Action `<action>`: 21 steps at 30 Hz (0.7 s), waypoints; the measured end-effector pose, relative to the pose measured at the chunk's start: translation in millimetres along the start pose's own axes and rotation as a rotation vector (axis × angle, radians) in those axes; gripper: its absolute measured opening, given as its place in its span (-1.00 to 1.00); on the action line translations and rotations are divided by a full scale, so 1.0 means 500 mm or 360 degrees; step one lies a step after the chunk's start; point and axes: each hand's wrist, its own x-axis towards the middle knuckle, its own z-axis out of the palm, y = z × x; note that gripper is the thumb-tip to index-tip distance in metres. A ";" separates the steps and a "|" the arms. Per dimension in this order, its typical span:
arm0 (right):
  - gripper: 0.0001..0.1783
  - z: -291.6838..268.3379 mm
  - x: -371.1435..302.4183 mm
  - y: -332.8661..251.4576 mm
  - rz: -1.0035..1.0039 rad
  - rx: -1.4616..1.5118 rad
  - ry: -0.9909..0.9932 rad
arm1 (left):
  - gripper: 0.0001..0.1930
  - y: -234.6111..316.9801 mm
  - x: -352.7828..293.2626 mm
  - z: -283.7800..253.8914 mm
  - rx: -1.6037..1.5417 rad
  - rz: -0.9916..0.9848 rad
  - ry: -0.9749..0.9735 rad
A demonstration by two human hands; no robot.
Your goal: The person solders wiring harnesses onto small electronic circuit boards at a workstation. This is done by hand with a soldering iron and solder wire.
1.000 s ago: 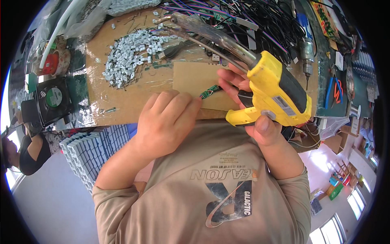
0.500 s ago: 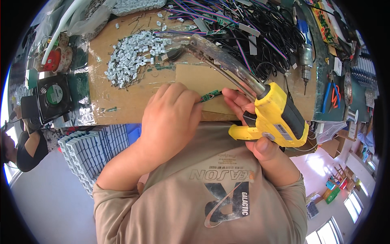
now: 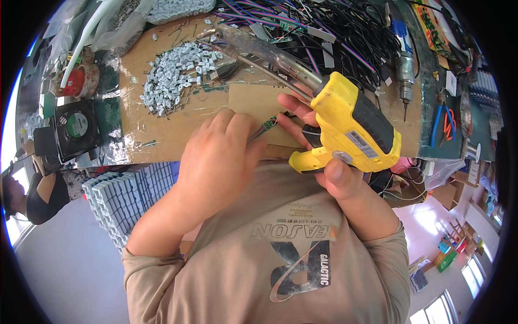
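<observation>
My left hand [image 3: 218, 156] is closed, its fingertips pinching a small green circuit board [image 3: 266, 125] with thin wires at its near end. At the board's far end a short black cable end [image 3: 289, 114] reaches the fingers of my right hand [image 3: 341, 181]. That hand holds a yellow and black soldering gun [image 3: 353, 129], thumb on the near side and fingers beyond the trigger. Its long, stained metal barrel [image 3: 270, 54] points to the far left, with a thin rod beneath it. The barrel tip is above the far side of a pile of small white parts [image 3: 178, 75].
Black cables and coloured wires [image 3: 345, 48] heap at the back. A cordless-style drill [image 3: 404, 75] and blue-handled pliers [image 3: 436, 127] lie at the right. A black fan [image 3: 75, 125] stands at the left, near a red pot-like item [image 3: 70, 81]. Grey trays [image 3: 127, 200] are stacked below the table edge.
The soldering gun has moved up and left with my right hand. The circuit board has shifted slightly left and tilts more steeply; my left hand stays closed on it.
</observation>
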 end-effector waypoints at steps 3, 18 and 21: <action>-0.15 -0.005 0.002 -0.001 0.0006 -0.0041 -0.0034 | -0.82 0.000 -0.003 -0.004 0.0183 0.0045 0.0031; -0.16 -0.016 -0.006 0.002 0.0104 -0.0019 -0.0061 | -0.76 0.005 0.024 -0.034 -0.0140 -0.0403 -0.0243; -0.15 -0.024 -0.014 0.002 0.0113 -0.0076 -0.0095 | -0.74 0.008 0.030 -0.031 -0.0101 -0.0384 -0.0271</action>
